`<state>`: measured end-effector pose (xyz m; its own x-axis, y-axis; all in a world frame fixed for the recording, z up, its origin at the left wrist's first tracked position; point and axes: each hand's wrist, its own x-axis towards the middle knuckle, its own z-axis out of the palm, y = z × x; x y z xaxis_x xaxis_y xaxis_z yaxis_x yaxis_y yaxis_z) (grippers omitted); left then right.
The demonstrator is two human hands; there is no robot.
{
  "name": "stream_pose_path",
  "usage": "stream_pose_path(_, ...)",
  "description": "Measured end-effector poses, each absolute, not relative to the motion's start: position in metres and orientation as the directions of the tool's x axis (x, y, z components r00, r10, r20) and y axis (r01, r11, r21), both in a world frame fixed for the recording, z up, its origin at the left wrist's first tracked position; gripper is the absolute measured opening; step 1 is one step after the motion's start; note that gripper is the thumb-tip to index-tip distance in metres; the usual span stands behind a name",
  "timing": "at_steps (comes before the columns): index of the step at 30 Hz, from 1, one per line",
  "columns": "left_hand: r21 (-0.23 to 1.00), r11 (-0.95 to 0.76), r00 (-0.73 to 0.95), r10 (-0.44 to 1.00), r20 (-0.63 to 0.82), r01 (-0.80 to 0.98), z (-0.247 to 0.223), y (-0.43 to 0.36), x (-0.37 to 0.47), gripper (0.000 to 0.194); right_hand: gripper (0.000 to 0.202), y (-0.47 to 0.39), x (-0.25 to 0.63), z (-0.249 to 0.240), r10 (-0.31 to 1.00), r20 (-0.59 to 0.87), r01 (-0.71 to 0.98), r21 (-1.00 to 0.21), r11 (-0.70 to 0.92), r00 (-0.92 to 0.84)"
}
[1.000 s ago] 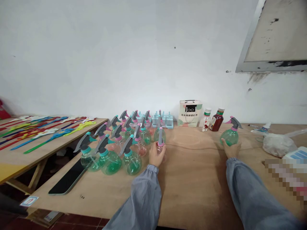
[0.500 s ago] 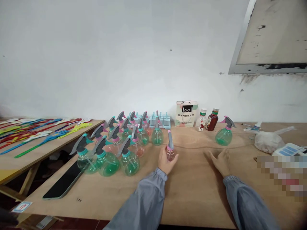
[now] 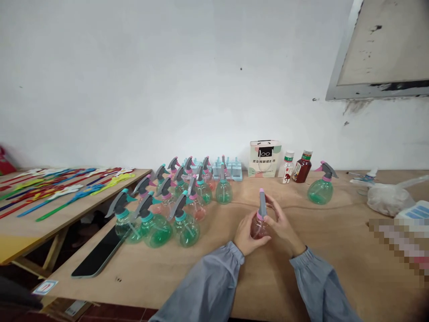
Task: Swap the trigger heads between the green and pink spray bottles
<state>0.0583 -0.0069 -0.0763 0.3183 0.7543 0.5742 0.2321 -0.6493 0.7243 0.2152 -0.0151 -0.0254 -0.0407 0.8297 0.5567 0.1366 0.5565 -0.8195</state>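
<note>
A clear pinkish spray bottle [image 3: 259, 229] with a grey and pink trigger head [image 3: 262, 205] stands upright in front of me. My left hand [image 3: 246, 233] is wrapped around the bottle's round body from the left. My right hand [image 3: 282, 226] has its fingers closed about the trigger head and collar from the right; its fingertips are partly hidden behind the head. To the left stand several more spray bottles [image 3: 186, 230], green and pink, with grey trigger heads. Another green spray bottle [image 3: 321, 191] stands apart on the right.
A black phone [image 3: 97, 255] lies at the left by the bottles. Along the back are light-blue moulds [image 3: 236, 171], a paper bag [image 3: 264, 161] and two drink bottles [image 3: 302, 167]. A plastic bag [image 3: 385, 199] lies at right. Colourful plastic strips [image 3: 67, 190] cover the neighbouring table.
My right hand has moved left from over the table and taken hold of the trigger head. The held spray bottle has shifted right with my left hand. The view has turned slightly.
</note>
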Motion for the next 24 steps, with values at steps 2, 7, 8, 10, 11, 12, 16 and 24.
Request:
stream_pose_path(2, 0.692, -0.661, 0.310, 0.749, 0.586, 0.290, -0.078, -0.008, 0.060, 0.084, 0.090, -0.017, 0.216, -0.017, 0.837, 0.528, 0.127, -0.829, 0.545, -0.141)
stream_pose_path(7, 0.491, -0.717, 0.319, 0.675, 0.665, 0.495, -0.089, -0.011, 0.065, 0.096, 0.074, -0.015, 0.203, -0.006, 0.858, 0.495, 0.137, -0.848, 0.512, -0.140)
stream_pose_path(8, 0.440, -0.735, 0.317, 0.641, 0.699, 0.516, -0.091, -0.010, 0.066, 0.104, 0.069, -0.014, 0.200, -0.006, 0.855, 0.504, 0.120, -0.848, 0.517, -0.123)
stream_pose_path(10, 0.360, -0.776, 0.304, 0.561, 0.770, 0.518, -0.093, -0.006, 0.064, 0.115, 0.063, -0.010, 0.198, -0.009, 0.855, 0.513, 0.090, -0.850, 0.519, -0.083)
stream_pose_path(11, 0.340, -0.791, 0.280, 0.525, 0.804, 0.508, -0.092, -0.003, 0.061, 0.114, 0.062, -0.009, 0.199, -0.011, 0.856, 0.513, 0.087, -0.851, 0.518, -0.068)
stream_pose_path(12, 0.337, -0.797, 0.234, 0.500, 0.834, 0.502, -0.089, 0.002, 0.058, 0.107, 0.061, -0.007, 0.200, -0.014, 0.855, 0.515, 0.094, -0.850, 0.518, -0.062)
stream_pose_path(16, 0.512, -0.645, -0.189, 0.503, 0.843, 0.568, -0.063, 0.034, 0.042, 0.061, 0.064, -0.006, 0.208, -0.018, 0.866, 0.484, 0.173, -0.849, 0.500, -0.127)
stream_pose_path(24, 0.644, -0.358, -0.311, 0.654, 0.690, 0.676, -0.029, 0.108, 0.016, 0.089, 0.059, -0.012, 0.212, -0.017, 0.862, 0.490, -0.006, -0.870, 0.493, -0.132)
